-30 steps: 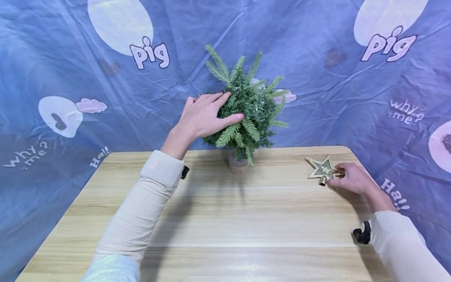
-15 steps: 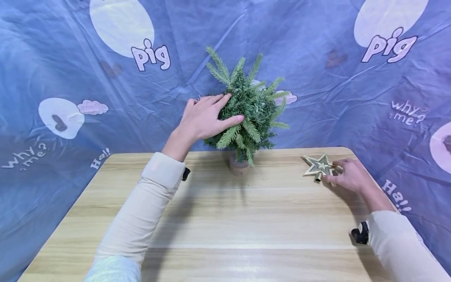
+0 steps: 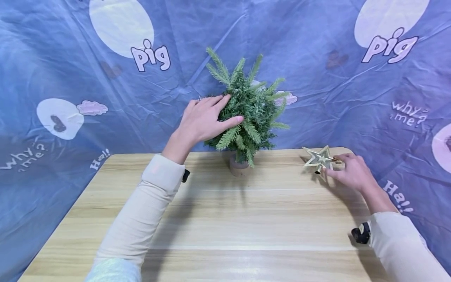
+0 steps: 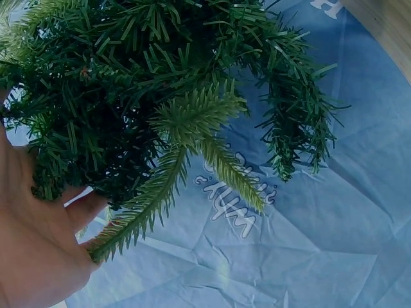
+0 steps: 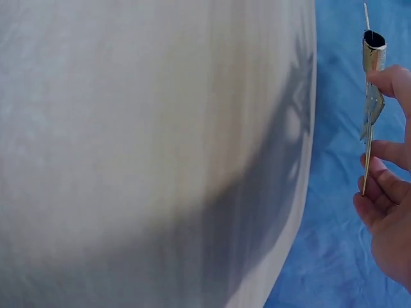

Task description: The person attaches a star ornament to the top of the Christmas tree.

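Note:
A small artificial Christmas tree [image 3: 257, 109] stands at the back middle of the table on a short round base [image 3: 239, 168]. My left hand [image 3: 201, 119] rests against its left side, fingers and thumb spread over the branches. In the left wrist view, green sprigs partly hide that hand [image 4: 38, 244]. At the right, my right hand [image 3: 356, 172] pinches a gold star tree topper [image 3: 323, 159] by one point. The right wrist view shows this star [image 5: 372, 106] edge-on, raised off the table, its hollow socket [image 5: 374, 48] at the upper end beside the thumb.
The light wood table [image 3: 225, 219] ends at a blue printed cloth [image 3: 183, 39] that hangs behind and along both sides. The tree's upper branches stand close to that cloth. A shadow of the right arm and star falls on the table's right part.
The right hand has shifted the star slightly left and lifted it from the table, tilting it. The left hand keeps its place on the tree.

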Action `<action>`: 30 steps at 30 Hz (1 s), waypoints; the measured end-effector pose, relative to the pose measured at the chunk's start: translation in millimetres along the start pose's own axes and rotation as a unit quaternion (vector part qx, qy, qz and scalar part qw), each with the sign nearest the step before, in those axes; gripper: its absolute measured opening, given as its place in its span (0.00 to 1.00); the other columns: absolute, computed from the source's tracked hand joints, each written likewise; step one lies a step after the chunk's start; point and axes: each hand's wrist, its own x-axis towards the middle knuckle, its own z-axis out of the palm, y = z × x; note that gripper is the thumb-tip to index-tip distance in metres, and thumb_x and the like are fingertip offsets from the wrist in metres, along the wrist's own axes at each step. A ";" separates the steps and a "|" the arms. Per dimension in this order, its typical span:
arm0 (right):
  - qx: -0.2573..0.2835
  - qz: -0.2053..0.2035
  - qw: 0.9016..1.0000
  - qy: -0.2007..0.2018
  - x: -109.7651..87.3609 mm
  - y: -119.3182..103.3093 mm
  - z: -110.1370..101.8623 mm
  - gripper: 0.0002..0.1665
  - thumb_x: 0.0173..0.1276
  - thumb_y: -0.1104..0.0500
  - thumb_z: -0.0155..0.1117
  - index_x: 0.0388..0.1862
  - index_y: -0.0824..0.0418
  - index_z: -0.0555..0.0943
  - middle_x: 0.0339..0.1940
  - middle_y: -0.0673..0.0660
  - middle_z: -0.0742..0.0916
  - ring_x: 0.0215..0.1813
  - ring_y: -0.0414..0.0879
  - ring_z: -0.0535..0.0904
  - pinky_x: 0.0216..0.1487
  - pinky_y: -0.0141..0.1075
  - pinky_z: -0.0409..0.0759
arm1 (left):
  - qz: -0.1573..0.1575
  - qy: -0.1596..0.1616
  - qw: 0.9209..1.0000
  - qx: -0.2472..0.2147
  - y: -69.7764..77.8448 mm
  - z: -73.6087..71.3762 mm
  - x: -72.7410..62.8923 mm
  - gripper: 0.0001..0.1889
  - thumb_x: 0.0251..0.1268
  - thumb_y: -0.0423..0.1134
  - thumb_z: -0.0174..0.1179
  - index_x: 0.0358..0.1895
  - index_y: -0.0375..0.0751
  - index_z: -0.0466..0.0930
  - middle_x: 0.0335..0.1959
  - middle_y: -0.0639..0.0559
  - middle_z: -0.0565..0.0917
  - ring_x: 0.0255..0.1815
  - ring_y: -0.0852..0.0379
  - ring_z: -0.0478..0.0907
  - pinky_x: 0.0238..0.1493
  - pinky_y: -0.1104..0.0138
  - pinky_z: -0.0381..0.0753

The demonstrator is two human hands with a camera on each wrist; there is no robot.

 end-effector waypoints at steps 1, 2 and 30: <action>-0.001 0.003 1.000 0.002 0.4 -1.6 -0.9 0.52 0.66 0.37 0.69 0.67 0.79 0.69 0.65 0.85 0.67 0.63 0.82 0.60 0.54 0.77 0.62 | 0.002 0.001 1.000 0.001 -0.1 0.0 -0.3 0.51 0.63 0.83 0.32 0.83 0.57 0.49 0.81 0.51 0.58 0.80 0.47 0.54 0.75 0.49 0.54; -0.002 0.005 1.000 0.005 0.8 -2.9 -1.7 0.52 0.66 0.37 0.68 0.68 0.80 0.68 0.65 0.85 0.66 0.63 0.81 0.60 0.53 0.77 0.63 | 0.004 0.002 1.000 0.003 -0.2 0.2 -0.5 0.51 0.63 0.83 0.32 0.83 0.56 0.49 0.81 0.50 0.58 0.80 0.47 0.54 0.76 0.49 0.53; 0.042 -0.008 0.996 0.082 11.6 -55.6 -34.8 0.47 0.67 0.38 0.66 0.66 0.78 0.73 0.64 0.82 0.72 0.64 0.78 0.64 0.59 0.69 0.62 | 0.009 0.012 1.000 0.010 -0.9 1.5 -1.3 0.51 0.64 0.83 0.31 0.83 0.54 0.52 0.81 0.49 0.59 0.81 0.45 0.52 0.79 0.52 0.44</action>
